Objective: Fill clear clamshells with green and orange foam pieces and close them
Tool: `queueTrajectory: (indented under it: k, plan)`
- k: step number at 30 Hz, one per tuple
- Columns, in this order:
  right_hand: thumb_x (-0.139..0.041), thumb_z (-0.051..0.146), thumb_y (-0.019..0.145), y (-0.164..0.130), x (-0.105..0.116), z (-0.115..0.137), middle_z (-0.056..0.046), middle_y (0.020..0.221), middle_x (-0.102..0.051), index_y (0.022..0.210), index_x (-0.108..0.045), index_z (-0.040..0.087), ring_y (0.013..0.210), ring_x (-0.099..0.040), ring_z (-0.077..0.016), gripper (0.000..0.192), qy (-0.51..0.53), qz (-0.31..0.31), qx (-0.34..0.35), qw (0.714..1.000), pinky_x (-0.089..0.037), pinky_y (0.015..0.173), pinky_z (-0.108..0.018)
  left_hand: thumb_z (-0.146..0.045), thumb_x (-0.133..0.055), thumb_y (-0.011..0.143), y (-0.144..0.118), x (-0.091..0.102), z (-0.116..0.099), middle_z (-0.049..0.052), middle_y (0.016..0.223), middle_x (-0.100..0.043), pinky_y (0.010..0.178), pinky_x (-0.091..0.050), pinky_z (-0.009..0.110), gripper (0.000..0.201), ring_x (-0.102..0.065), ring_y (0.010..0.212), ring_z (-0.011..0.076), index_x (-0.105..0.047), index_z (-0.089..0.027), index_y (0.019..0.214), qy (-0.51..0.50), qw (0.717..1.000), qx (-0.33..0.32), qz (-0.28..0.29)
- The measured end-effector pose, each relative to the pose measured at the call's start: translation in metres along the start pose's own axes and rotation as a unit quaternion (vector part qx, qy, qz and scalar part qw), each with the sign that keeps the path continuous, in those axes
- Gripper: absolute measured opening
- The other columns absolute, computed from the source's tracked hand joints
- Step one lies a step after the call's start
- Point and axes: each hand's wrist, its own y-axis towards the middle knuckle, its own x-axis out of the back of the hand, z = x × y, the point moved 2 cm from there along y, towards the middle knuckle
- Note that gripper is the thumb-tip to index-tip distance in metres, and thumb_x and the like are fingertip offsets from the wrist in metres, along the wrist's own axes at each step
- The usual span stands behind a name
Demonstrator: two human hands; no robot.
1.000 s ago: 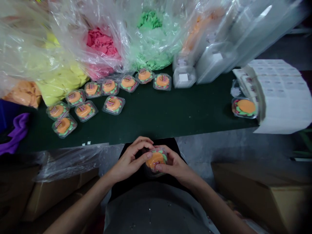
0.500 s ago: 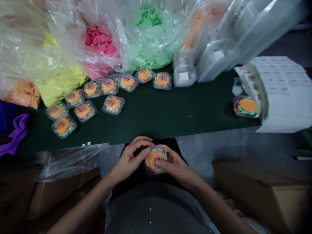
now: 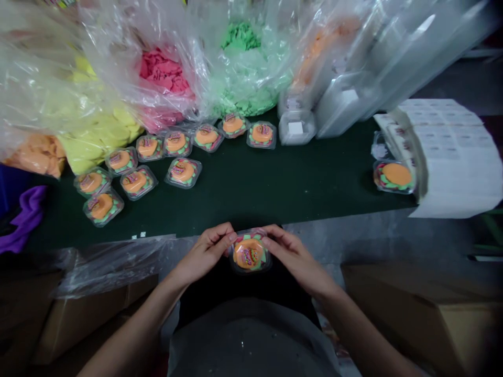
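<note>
left hand (image 3: 204, 254): pinching the left edge of the clear box (image 3: 250, 252), fingers curling | right hand (image 3: 294, 256): gripping the box's right edge, fingertips resting on top | forearms: angling inward toward the box, wrists bending slightly

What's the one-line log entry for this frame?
left hand: holds clear box | right hand: holds same box | box: sticker on lid | dark table: more boxes

Dim, soft-focus view; glare above, dark warped corners.
</note>
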Motion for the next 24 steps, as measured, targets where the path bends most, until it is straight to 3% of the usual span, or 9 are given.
queueTrajectory:
  k: [3, 6, 15, 20, 24]
  plan:
    - [-0.08, 0.046, 0.082, 0.013, 0.013, 0.026, -0.002, 0.096, -0.073, 0.095, -0.075, 0.023, 0.089, -0.063, -0.0167, 0.027, -0.059, -0.003, 0.025, 0.998, -0.048, 0.085, -0.033, -0.048, -0.052, 0.101, 0.007, 0.01, -0.015, -0.004, 0.07, -0.043, 0.063, -0.031, 0.024, 0.04, -0.038, 0.067, 0.0108, -0.05, -0.017, 0.076, 0.027, 0.999, -0.025, 0.024]
    - [-0.087, 0.043, 0.074, 0.027, 0.02, 0.042, 0.001, 0.078, -0.069, 0.081, -0.073, 0.019, 0.073, -0.059, -0.0136, 0.028, -0.095, 0.035, 0.01, 0.995, -0.044, 0.072, -0.029, -0.048, -0.051, 0.102, 0.013, 0.014, -0.028, -0.004, 0.07, -0.042, 0.061, -0.029, 0.024, 0.04, -0.037, 0.067, 0.0104, -0.05, -0.017, 0.076, 0.082, 0.994, -0.037, 0.064]
    - [-0.083, 0.041, 0.076, 0.047, 0.024, 0.035, 0.004, 0.066, -0.061, 0.078, -0.068, 0.017, 0.06, -0.048, -0.0099, 0.028, -0.152, 0.088, 0.002, 0.985, -0.034, 0.059, -0.026, -0.052, -0.05, 0.101, 0.033, 0.017, -0.022, -0.006, 0.067, -0.035, 0.055, -0.025, 0.023, 0.043, -0.03, 0.062, 0.0097, -0.046, -0.018, 0.075, 0.098, 0.99, -0.017, 0.096]
    - [-0.086, 0.041, 0.071, 0.054, 0.024, 0.036, 0.003, 0.067, -0.064, 0.075, -0.07, 0.018, 0.063, -0.052, -0.0109, 0.029, -0.11, 0.037, 0.004, 0.993, -0.038, 0.063, -0.027, -0.053, -0.051, 0.1, 0.047, 0.024, -0.025, -0.006, 0.066, -0.034, 0.055, -0.025, 0.022, 0.043, -0.03, 0.061, 0.0095, -0.046, -0.018, 0.075, 0.084, 0.99, -0.018, 0.112]
    - [-0.089, 0.04, 0.069, 0.051, 0.028, 0.038, 0.001, 0.074, -0.069, 0.08, -0.074, 0.02, 0.069, -0.058, -0.0123, 0.027, -0.05, 0.002, 0.014, 0.999, -0.045, 0.071, -0.03, -0.053, -0.053, 0.099, 0.051, 0.028, -0.03, -0.006, 0.065, -0.036, 0.054, -0.025, 0.021, 0.043, -0.029, 0.06, 0.0093, -0.047, -0.018, 0.076, 0.073, 0.993, -0.028, 0.09]
